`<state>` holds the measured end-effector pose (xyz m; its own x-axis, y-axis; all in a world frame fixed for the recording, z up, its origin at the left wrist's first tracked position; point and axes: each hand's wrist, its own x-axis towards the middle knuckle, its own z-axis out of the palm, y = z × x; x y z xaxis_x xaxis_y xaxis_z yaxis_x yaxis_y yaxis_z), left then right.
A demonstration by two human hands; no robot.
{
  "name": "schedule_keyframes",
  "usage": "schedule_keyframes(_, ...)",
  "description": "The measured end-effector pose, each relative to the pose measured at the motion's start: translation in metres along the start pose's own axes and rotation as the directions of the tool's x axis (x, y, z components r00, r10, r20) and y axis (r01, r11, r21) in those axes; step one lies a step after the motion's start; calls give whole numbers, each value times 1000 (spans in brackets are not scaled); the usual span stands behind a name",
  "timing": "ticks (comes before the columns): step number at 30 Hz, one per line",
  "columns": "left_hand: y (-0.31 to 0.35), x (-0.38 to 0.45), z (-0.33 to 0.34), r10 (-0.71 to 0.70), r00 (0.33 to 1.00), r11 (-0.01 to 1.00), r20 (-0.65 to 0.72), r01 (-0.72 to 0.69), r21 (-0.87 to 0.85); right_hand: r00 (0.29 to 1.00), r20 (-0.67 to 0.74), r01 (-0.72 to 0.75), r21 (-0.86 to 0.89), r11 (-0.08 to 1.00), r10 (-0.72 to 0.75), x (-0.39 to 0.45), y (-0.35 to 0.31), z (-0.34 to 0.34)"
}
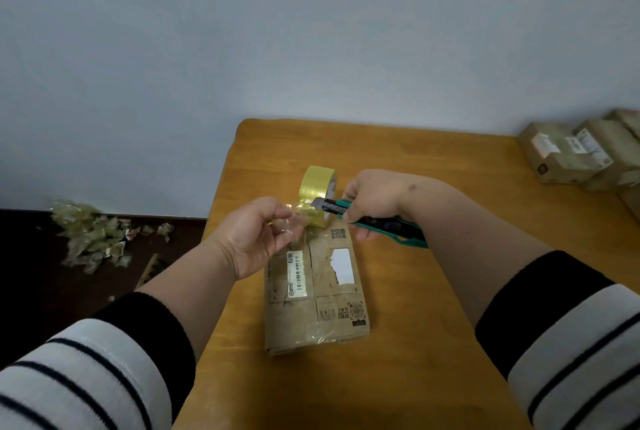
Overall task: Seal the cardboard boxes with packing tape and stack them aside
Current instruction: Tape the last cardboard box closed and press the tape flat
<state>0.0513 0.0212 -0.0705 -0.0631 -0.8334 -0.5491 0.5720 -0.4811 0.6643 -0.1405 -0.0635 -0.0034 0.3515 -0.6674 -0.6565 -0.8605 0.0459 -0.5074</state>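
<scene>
A flat brown cardboard box with labels and a tape strip along its middle seam lies on the wooden table. A yellowish roll of packing tape stands on edge at the box's far end. My left hand pinches a clear strip of tape pulled from the roll. My right hand grips a green utility knife, and its blade tip touches the tape beside the roll.
Several sealed cardboard boxes sit stacked at the table's far right edge. A heap of crumpled tape scraps lies on the dark floor to the left. A pale wall rises behind the table.
</scene>
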Motion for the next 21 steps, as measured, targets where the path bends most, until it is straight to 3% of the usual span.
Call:
schedule_keyframes(10,2,-6,9,57,998,996,28,-58,72,999,1,-49,-181,982,50,-3,-17,4)
schedule_keyframes(21,2,-10,10,57,997,982,48,-64,177,998,42,-41,-228,973,52,-1,-27,14)
